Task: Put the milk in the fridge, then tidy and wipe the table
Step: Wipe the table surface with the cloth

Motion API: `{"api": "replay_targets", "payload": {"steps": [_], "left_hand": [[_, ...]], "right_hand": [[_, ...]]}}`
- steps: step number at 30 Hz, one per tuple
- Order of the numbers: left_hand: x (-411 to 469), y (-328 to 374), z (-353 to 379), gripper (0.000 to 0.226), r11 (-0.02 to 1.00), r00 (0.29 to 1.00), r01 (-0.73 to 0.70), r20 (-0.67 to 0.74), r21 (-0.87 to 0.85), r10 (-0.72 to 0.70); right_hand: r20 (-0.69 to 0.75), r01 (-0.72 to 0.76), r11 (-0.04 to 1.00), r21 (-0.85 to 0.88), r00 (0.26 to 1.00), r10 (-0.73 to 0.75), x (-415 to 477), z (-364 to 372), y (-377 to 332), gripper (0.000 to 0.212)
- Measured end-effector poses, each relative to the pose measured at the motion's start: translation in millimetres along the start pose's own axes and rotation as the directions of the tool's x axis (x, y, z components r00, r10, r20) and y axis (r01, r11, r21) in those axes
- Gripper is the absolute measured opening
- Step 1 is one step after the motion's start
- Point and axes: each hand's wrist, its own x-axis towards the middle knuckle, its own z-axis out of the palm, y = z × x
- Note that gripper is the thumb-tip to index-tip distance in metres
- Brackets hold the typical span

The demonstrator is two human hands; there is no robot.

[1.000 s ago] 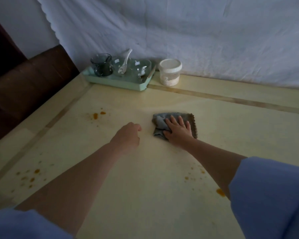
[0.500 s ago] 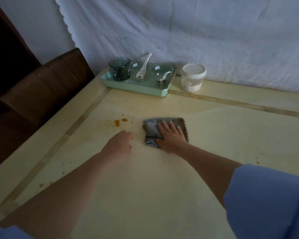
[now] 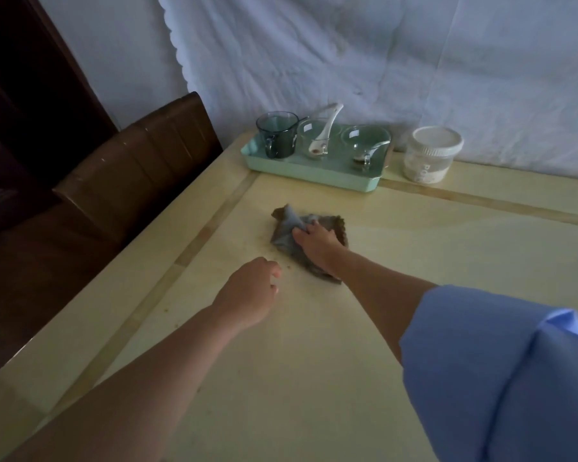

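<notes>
A grey cloth (image 3: 286,225) lies bunched on the pale yellow table (image 3: 447,255), a little in front of the green tray. My right hand (image 3: 317,241) presses down on the cloth with its fingers gripping the folds. My left hand (image 3: 251,293) rests on the table just left of and nearer than the cloth, fingers curled in a loose fist with nothing in it. A few small crumbs or specks lie between my left hand and the cloth. No milk is in view.
A green tray (image 3: 301,168) at the table's far edge holds a dark glass mug (image 3: 277,135) and two clear glass cups, one with a white spoon (image 3: 327,125). A white lidded jar (image 3: 429,155) stands right of it. A brown chair (image 3: 131,168) stands at the left; white sheet behind.
My right hand has pushed the cloth left and away over the orange stains, bunching it up. My left hand has stayed beside it. The view has shifted left.
</notes>
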Motion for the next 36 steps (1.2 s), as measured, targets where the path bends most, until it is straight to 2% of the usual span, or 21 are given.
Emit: {"api": "replay_targets", "payload": {"steps": [2,5,8,12,14,17,21,23,29,36], "left_hand": [[-0.2,-9.6,-4.7,0.026,1.0,0.999,-0.002,-0.037,0.004,0.003],[-0.1,-19.8,-9.3,0.017,1.0,0.993,0.025,-0.115,0.013,-0.023],[1.3,-21.4,-8.6,0.019,0.999,0.992,0.022,-0.122,0.031,-0.018],[-1.4,-21.3,-5.6,0.025,0.999,0.998,-0.022,-0.054,0.04,0.024],[-3.3,-28.2,-7.6,0.027,0.999,0.999,-0.016,-0.047,0.047,0.018],[-5.1,-44.8,-13.7,0.023,0.996,0.992,0.07,-0.108,0.056,-0.064],[-8.3,-58.5,-14.8,0.019,0.985,0.978,0.162,-0.142,0.056,-0.152],[-3.4,-57.2,-14.6,0.02,0.989,0.981,0.137,-0.143,0.046,-0.129],[10.5,-60.1,-17.0,0.023,0.999,0.989,0.037,-0.145,0.028,-0.032],[5.9,-72.2,-20.3,0.032,0.999,0.992,0.013,-0.124,0.038,-0.009]], "right_hand": [[0.095,0.1,0.968,-0.232,0.992,-0.079,4.4,14.0,-15.4,0.048],[0.123,0.118,0.945,-0.305,0.989,-0.083,7.9,19.3,-14.1,0.048],[0.122,0.169,0.884,-0.435,0.984,-0.128,5.6,15.7,-0.3,0.049],[0.01,0.021,0.949,-0.314,1.0,-0.019,14.9,15.8,7.4,0.057],[-0.013,-0.012,0.946,-0.324,1.0,0.008,21.5,22.2,-3.2,0.059],[0.001,0.072,0.923,-0.377,0.997,-0.077,21.0,40.4,-21.2,0.059],[0.092,0.205,0.883,-0.422,0.979,-0.184,6.5,53.3,-18.9,0.062],[0.085,0.189,0.886,-0.424,0.982,-0.169,8.1,45.2,-14.0,0.062],[0.005,0.013,0.931,-0.366,1.0,-0.011,42.2,40.3,-36.9,0.063],[0.051,0.141,0.894,-0.424,0.99,-0.132,29.1,66.5,-52.4,0.063]]}}
